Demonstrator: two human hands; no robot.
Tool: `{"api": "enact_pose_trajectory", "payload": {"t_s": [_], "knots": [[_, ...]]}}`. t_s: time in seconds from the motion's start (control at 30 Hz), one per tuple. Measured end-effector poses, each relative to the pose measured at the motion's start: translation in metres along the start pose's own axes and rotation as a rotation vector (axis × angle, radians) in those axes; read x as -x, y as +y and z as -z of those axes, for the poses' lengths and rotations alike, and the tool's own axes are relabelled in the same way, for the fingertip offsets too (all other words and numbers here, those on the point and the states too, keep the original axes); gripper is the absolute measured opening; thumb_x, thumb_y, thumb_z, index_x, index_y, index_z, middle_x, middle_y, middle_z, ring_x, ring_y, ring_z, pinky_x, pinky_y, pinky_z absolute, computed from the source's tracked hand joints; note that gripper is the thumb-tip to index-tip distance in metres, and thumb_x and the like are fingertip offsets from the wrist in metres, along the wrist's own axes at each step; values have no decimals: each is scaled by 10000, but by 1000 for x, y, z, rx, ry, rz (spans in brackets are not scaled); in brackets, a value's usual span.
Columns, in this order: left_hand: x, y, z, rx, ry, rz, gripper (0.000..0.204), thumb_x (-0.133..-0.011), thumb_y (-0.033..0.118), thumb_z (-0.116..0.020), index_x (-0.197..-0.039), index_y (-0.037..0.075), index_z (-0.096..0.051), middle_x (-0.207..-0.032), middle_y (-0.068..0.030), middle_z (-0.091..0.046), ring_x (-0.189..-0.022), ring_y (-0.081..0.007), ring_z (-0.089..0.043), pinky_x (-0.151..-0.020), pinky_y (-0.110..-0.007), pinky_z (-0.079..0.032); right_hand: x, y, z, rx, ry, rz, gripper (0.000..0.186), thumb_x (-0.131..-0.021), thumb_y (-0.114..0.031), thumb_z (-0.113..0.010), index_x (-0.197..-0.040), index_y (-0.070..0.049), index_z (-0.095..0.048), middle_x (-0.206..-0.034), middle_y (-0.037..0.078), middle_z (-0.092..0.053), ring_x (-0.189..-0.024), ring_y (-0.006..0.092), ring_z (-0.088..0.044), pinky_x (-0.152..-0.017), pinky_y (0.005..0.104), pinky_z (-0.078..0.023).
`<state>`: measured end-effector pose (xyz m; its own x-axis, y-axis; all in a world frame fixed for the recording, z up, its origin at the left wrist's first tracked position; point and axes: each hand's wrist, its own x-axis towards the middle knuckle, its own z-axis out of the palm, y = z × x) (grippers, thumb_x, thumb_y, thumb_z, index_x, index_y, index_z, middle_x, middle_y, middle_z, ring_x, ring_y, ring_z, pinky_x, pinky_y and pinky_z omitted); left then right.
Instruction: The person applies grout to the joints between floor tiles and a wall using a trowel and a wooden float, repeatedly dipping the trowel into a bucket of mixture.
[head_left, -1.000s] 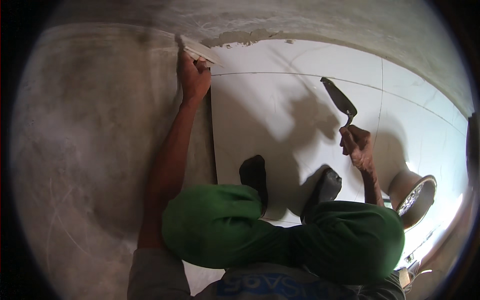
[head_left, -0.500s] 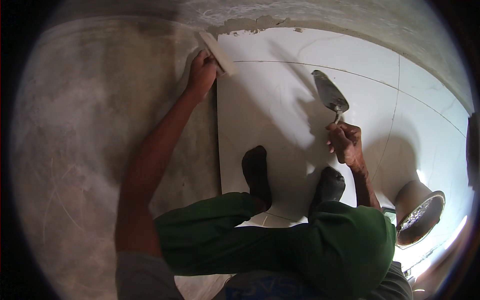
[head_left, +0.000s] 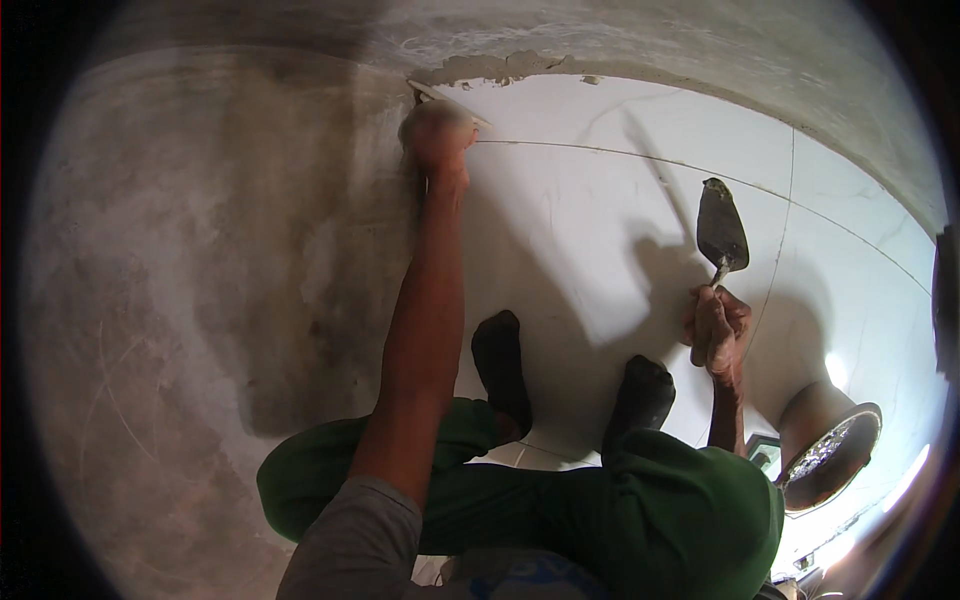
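Note:
My left arm reaches far forward, and the left hand, smeared by motion, is closed on a pale flat float. The float lies slantwise at the corner where the grey cement surface, the far wall and the white tiles meet. Its edge shows past the fingers; the handle is hidden by the hand. On the right, my right hand grips a trowel by its handle. The trowel's dark, mortar-smeared blade points away from me, over the white tiles.
Grey cement surface fills the left side. Along the far wall runs a rough mortar strip. A bucket with wet-looking contents stands tilted in view at lower right. My feet in dark socks rest on the tiles.
My left hand has swung right with the float, from the cement side to over the tile edge, and the float has turned. My right hand and trowel have moved right and nearer.

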<state>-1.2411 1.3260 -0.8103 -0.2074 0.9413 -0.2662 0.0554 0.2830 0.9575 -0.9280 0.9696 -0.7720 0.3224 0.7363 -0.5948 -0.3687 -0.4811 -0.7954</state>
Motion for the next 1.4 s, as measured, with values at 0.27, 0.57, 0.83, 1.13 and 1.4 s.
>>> {"api": "enact_pose_trajectory", "payload": {"t_s": [0.27,0.57,0.83,1.13,1.4], "knots": [[-8,-7,-20,85,122,-5,442,-956,62,-546,-1385,60,-654,-1265,-77,-688,-1050,-228,-693,-766,-416,-625,-2,13,4,1,-14,-11,410,-1092,-380,-648,-1059,17,-744,-697,22,-650,-539,84,-556,-507,273,-461],[58,-22,-62,98,-11,-89,426,-1040,85,-532,-1443,10,-647,-1263,-96,-701,-1105,-224,-700,-836,-422,-670,-5,11,4,58,9,-23,445,-1089,-407,-643,-1074,26,-745,-707,39,-663,-541,95,-569,-513,276,-470],[9,16,-19,160,189,-145,306,-1093,176,-523,-1275,27,-718,-1033,-23,-727,-845,-106,-674,-612,-278,-551,-4,6,-5,102,-12,-69,433,-1094,-393,-638,-1073,25,-749,-712,37,-666,-556,98,-579,-514,274,-462],[49,10,-66,178,128,-137,336,-1095,216,-521,-1288,17,-711,-1138,-67,-704,-945,-162,-678,-714,-318,-569,-6,6,-2,52,-28,-30,447,-1094,-390,-648,-1059,47,-736,-703,32,-654,-531,91,-543,-503,284,-445],[84,-20,-75,97,119,-138,401,-1109,194,-516,-1433,11,-666,-1069,-32,-726,-850,-92,-658,-659,-275,-571,-4,6,1,64,-7,-25,443,-1094,-401,-647,-1048,32,-730,-686,27,-646,-523,78,-530,-487,272,-426]]}}
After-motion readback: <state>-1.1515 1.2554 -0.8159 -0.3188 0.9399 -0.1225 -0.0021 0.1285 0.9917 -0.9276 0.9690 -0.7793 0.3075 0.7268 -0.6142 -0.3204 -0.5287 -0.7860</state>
